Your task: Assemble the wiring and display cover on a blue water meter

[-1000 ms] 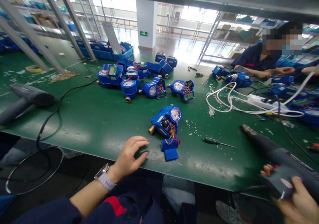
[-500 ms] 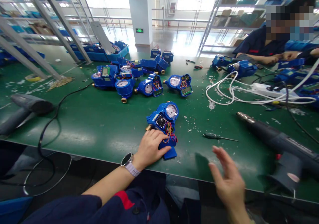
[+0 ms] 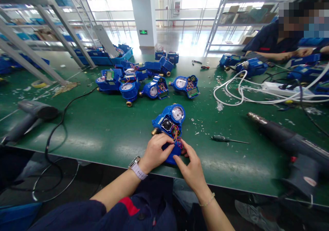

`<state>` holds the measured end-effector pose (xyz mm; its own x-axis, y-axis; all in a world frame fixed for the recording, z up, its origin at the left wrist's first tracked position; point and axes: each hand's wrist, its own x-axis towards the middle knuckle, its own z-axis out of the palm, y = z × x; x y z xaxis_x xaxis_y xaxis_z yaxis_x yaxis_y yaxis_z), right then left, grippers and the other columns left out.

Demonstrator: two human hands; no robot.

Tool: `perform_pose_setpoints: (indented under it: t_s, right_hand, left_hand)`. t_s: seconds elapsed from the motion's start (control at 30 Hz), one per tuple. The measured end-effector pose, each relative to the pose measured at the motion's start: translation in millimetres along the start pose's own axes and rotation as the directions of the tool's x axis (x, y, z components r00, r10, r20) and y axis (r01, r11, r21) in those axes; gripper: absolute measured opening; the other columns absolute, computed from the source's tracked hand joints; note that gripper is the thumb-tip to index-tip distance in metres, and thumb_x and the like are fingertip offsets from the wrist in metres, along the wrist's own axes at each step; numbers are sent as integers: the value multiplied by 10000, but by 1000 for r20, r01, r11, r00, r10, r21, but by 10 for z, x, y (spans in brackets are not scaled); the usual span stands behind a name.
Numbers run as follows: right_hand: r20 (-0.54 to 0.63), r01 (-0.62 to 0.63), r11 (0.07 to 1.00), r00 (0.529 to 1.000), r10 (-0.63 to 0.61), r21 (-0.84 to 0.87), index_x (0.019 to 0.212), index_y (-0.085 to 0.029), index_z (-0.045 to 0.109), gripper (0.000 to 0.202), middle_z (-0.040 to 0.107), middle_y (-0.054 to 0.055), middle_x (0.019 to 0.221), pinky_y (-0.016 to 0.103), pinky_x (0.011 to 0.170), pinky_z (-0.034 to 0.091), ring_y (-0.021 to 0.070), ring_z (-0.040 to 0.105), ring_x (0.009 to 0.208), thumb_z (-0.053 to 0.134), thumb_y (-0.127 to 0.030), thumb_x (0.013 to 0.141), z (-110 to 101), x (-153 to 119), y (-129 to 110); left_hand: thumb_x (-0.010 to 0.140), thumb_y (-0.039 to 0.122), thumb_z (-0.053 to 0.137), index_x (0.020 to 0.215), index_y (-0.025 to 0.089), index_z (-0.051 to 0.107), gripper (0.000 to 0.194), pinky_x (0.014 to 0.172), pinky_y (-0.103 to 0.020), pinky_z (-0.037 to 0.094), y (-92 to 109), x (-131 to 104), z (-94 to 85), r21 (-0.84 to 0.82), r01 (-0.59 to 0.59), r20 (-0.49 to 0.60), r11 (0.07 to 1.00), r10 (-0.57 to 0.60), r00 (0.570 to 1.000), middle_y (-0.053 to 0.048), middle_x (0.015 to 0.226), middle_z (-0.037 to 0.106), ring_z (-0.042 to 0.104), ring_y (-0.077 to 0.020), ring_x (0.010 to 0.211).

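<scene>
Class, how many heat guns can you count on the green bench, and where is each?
2: one heat gun lies at far left; the other heat gun lies right of the dark screwdriver. More could be hidden.

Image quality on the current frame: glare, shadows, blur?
Head view: windows blown out, floor beyond the bench glaring; head view: soft sheen on the green tabletop, dark beneath it; head view: left hand and right hand fairly clear, dial markings on the blue meter too small to read; head view: pixelated block over part of the co-worker.
</scene>
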<state>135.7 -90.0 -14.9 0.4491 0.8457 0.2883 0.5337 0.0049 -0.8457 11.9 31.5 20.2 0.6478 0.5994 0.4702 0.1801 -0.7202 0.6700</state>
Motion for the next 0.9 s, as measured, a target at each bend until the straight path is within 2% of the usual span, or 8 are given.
perform_pose_setpoints:
  t_s: [0.1, 0.23, 0.37, 0.6, 0.9]
  right_hand:
    - [-61, 20, 1000, 998, -20, -4, 1193, -216, 590, 305, 629, 90, 1119, 420, 895, 495, 237, 570, 1012, 573, -310, 903, -1, 67, -29]
    - [-123, 39, 999, 992, -37, 19, 989, -201, 624, 152, 643, 78, 1000, 383, 856, 501, 220, 594, 953, 568, -316, 907, 38, 168, -58]
    - [-139, 25, 999, 990, -21, 24, 967, -193, 623, 176, 651, 77, 952, 343, 781, 505, 204, 611, 879, 523, -333, 932, 87, 190, -66]
    - [-138, -46, 998, 989, 51, 37, 1005, -185, 642, 234, 684, 68, 947, 308, 744, 494, 189, 636, 809, 492, -355, 945, 80, 180, -79]
    - [-129, -155, 983, 977, 168, 100, 864, -176, 634, 323, 620, 5, 714, 239, 547, 400, 134, 528, 584, 470, -442, 946, 65, 218, -81]
  left_hand:
    - [854, 198, 621, 852, 185, 648, 30, 779, -339, 510, -10, -5, 13, -98, 78, 9, 992, -77, 997, -49, 862, 701, 649, -190, 820]
    - [855, 203, 621, 839, 180, 642, 35, 770, -326, 512, 1, -13, 19, -146, 114, 7, 983, -114, 993, -49, 853, 698, 650, -186, 812]
    - [853, 211, 624, 838, 181, 639, 37, 769, -323, 510, -1, -26, 26, -155, 145, 1, 977, -147, 989, -45, 849, 702, 651, -187, 812]
    - [851, 212, 630, 841, 177, 640, 38, 773, -308, 501, -12, -24, 43, -182, 178, 1, 967, -181, 983, -38, 844, 700, 653, -182, 814]
    - [843, 224, 634, 846, 165, 642, 60, 780, -277, 487, 3, -10, 38, -227, 226, 10, 947, -229, 973, -36, 853, 697, 642, -165, 808]
